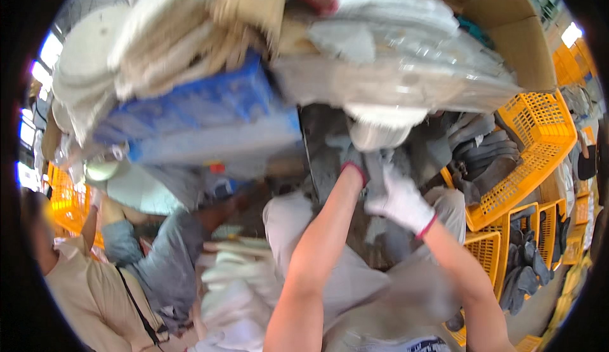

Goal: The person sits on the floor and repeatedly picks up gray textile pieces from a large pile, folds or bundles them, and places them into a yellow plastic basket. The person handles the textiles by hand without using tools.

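My right hand [404, 204], in a white knit glove with a red cuff, has its thumb and fingers around a dark grey, soft-looking piece [376, 178]. My left hand [353, 162] reaches in beside it. Only its red cuff stands out, because the fingers blur into the grey material, so its grip is unclear. Just above both hands a white rounded part [383, 130] hangs over the dark, worn work surface [328, 128]. My knees in pale trousers are on either side of the hands.
Clear plastic sheeting [399, 78] and white cloth overhang the work surface. A blue box [204, 114] sits left, under stacked pale material [176, 33]. Yellow crates [537, 161] with grey pieces stand right. Folded white cloth [238, 280] lies left of me, near a seated person [95, 295].
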Available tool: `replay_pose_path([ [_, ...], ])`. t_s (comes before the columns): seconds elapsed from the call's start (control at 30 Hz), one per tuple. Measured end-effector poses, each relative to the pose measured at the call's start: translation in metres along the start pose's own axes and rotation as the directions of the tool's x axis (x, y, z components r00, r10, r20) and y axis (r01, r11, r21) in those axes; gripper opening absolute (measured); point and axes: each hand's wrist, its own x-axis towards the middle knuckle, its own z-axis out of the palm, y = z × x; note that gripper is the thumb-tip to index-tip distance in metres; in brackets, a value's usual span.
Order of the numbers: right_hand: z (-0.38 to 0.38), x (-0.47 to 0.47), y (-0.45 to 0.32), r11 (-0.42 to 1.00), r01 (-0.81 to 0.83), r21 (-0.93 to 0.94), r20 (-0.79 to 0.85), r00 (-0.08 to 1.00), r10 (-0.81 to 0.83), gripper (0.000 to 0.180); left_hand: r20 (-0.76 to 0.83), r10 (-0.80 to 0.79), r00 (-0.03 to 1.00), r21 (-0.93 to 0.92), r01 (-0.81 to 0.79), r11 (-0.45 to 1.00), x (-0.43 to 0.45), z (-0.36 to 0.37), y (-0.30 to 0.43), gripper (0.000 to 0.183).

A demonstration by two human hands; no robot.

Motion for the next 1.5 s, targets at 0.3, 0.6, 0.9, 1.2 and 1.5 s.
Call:
replay_pose_path([
  [0.3,-0.148,-0.082,0.02,0.986,0.079,0.143,0.103,0.99,-0.094,0.055,0.035,-0.525,0.851,0.123,0.517,0.847,-0.122,0.062,-0.022,0.081],
  [0.6,-0.189,-0.125,0.262,0.821,-0.389,-0.419,-0.175,0.921,0.347,0.039,0.05,-0.505,0.862,0.412,0.443,0.796,-0.235,0.116,-0.154,0.032],
  [0.9,-0.255,-0.132,0.059,0.981,-0.167,-0.102,-0.341,0.932,0.124,0.045,0.443,-0.209,0.872,0.577,-0.099,0.811,-0.211,0.14,-0.185,0.08],
  [1.2,-0.142,-0.101,0.054,0.96,-0.242,-0.14,-0.27,0.942,0.198,0.09,-0.002,-0.418,0.908,-0.064,0.417,0.907,-0.098,0.068,-0.076,0.049],
  [1.5,-0.071,0.04,0.076,0.886,-0.364,0.286,-0.401,0.795,0.456,0.075,0.239,0.194,0.951,0.969,-0.219,-0.117,0.02,0.012,-0.008,0.051],
])
